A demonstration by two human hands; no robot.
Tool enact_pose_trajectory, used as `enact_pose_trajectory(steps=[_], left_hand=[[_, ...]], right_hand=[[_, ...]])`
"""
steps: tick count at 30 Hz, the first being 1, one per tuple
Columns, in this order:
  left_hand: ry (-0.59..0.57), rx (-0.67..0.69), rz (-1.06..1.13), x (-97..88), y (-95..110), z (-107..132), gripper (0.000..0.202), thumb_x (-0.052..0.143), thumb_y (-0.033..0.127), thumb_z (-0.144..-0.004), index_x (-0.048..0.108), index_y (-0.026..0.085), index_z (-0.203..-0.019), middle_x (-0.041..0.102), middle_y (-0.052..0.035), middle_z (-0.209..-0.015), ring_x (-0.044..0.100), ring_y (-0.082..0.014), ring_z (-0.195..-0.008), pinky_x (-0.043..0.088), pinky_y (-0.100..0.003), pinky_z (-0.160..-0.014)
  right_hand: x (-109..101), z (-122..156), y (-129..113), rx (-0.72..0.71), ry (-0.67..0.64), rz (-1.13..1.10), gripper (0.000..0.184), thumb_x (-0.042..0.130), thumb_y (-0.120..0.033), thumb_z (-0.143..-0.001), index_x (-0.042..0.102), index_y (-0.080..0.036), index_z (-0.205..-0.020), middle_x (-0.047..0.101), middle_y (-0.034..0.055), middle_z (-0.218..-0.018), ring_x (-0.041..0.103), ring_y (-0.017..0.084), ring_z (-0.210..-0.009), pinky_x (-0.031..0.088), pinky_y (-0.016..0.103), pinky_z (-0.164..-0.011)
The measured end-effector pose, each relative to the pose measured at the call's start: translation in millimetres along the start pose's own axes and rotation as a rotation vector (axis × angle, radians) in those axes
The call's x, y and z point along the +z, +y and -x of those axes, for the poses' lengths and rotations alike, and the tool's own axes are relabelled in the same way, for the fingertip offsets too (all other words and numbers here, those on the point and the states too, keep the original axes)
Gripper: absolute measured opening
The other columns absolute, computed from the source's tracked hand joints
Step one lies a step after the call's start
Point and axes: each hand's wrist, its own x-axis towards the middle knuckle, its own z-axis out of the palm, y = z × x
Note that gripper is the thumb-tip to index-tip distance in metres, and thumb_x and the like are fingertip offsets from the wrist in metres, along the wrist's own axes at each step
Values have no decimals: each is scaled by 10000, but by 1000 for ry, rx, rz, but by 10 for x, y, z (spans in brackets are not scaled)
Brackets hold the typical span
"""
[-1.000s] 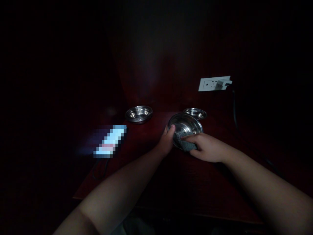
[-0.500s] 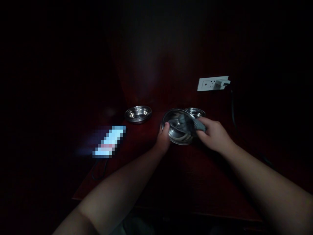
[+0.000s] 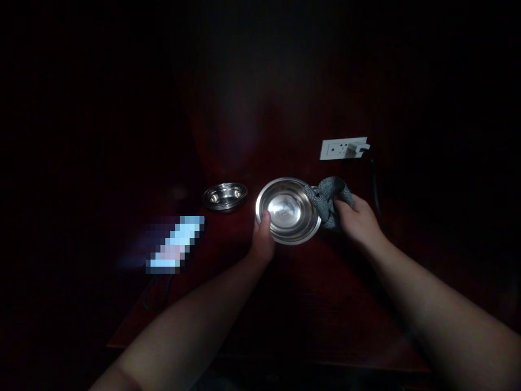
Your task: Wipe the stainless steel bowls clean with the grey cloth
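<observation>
My left hand [image 3: 262, 243] grips the near left rim of a shiny steel bowl [image 3: 290, 210], thumb over the edge, holding it tilted toward me above a dark red table [image 3: 325, 304]. My right hand [image 3: 358, 221] is closed on a bunched grey cloth [image 3: 330, 199] at the bowl's right rim. A second steel bowl [image 3: 225, 196] rests on the table to the left. A third bowl is mostly hidden behind the cloth and the held bowl.
A lit phone screen [image 3: 175, 252] lies at the left with a dark cable near it. A white wall socket [image 3: 344, 148] holds a plug, its black cord running down the right. The surroundings are very dark.
My right hand has drawn the cloth out of the bowl to its right rim. The bowl's inside now shows uncovered, and the view has shifted slightly right.
</observation>
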Motion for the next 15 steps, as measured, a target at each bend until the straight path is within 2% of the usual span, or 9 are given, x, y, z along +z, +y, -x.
enact_pose_trajectory(steps=[4, 8, 10, 12, 15], left_hand=[[11, 21, -7, -1, 26, 12, 431, 470, 393, -904, 570, 156, -1250, 650, -89, -1206, 577, -228, -1155, 405, -334, -1023], [-22, 62, 6, 0, 69, 52, 415, 483, 395, -896, 579, 170, -1232, 644, -79, -1212, 563, -227, -1171, 397, -326, -1030], [-50, 70, -1, -3, 78, 66, 395, 489, 389, -892, 584, 187, -1218, 640, -67, -1218, 560, -220, -1173, 397, -316, -1026], [-77, 63, -12, -7, 75, 67, 379, 500, 382, -885, 583, 201, -1207, 640, -58, -1213, 566, -217, -1161, 403, -316, -1018], [-100, 38, -27, -10, 57, 55, 362, 511, 374, -878, 582, 203, -1188, 646, -58, -1193, 579, -217, -1136, 411, -327, -1007]], right_hand=[[-43, -31, 36, 24, 44, 62, 235, 431, -384, -812, 541, -199, -717, 626, 46, -740, 576, 221, -727, 425, 324, -671], [-115, -93, 49, 74, 170, 57, 266, 441, -410, -807, 588, -191, -830, 652, 76, -841, 596, 248, -808, 449, 357, -736], [-102, -99, 63, 66, 174, 4, 296, 456, -435, -806, 602, -187, -871, 660, 83, -870, 603, 259, -841, 461, 370, -761], [-50, -77, 88, 76, 102, -103, 335, 476, -479, -808, 613, -190, -906, 673, 78, -886, 615, 263, -847, 480, 375, -766], [57, -12, 131, 193, -147, -320, 452, 475, -597, -814, 628, -204, -977, 696, 71, -827, 648, 258, -759, 519, 378, -712]])
